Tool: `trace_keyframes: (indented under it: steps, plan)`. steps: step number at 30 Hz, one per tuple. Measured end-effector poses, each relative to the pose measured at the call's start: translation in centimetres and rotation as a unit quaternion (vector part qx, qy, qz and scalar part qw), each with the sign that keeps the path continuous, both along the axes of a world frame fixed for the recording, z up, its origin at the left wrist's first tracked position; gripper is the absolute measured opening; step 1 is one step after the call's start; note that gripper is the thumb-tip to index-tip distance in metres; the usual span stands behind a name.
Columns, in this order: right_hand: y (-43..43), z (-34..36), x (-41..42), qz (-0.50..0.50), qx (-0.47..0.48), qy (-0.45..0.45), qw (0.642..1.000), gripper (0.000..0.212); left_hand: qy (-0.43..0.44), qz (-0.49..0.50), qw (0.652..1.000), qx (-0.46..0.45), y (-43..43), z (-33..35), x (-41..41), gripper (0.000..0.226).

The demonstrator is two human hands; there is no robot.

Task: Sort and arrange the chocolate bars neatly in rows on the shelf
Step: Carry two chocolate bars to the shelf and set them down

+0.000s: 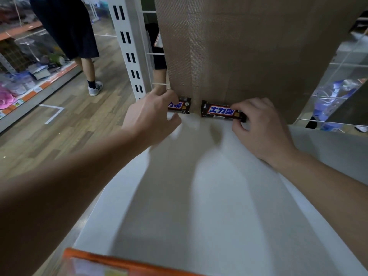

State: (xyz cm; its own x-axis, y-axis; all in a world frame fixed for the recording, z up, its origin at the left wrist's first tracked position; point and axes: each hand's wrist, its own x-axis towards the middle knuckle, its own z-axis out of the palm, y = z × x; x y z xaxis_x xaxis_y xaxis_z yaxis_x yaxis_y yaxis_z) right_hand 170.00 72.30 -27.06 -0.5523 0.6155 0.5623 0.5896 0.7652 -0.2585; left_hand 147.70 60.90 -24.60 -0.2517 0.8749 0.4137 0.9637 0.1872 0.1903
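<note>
Two dark brown chocolate bars with blue-and-white lettering lie end to end at the back of the white shelf (219,196), against the brown mesh back panel (249,46). My left hand (153,114) grips the left bar (182,106), covering its left half. My right hand (258,126) pinches the right end of the right bar (219,111) between thumb and fingers. A small gap separates the two bars.
A white slotted upright post (129,48) stands at the shelf's left rear. An orange price strip (119,261) edges the shelf front. A person (67,30) stands in the aisle at the left. Other stocked shelves sit at far left (25,76) and right (334,100).
</note>
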Motion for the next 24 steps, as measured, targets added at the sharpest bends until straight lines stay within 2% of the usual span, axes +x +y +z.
trace_keyframes:
  steps: [5, 10, 16, 24]
  plan:
    - [-3.5, 0.9, 1.4, -0.015, -0.050, -0.017, 0.998, 0.031, -0.022, -0.015, 0.999, -0.038, -3.0, 1.0, 2.6, 0.030]
    - [-7.3, 2.9, 3.2, -0.037, -0.148, -0.110, 0.982, 0.039, -0.026, -0.013, 0.991, -0.130, -6.5, 3.1, 5.6, 0.033]
    - [-12.1, 5.1, 5.3, -0.030, -0.174, -0.155, 0.972, 0.036, -0.046, -0.025, 0.978, -0.204, -10.0, 5.3, 8.5, 0.032]
    - [-18.7, 7.6, 9.6, -0.072, -0.195, -0.171, 0.963, 0.035, -0.064, -0.048, 0.972, -0.222, -14.7, 6.3, 11.1, 0.029]
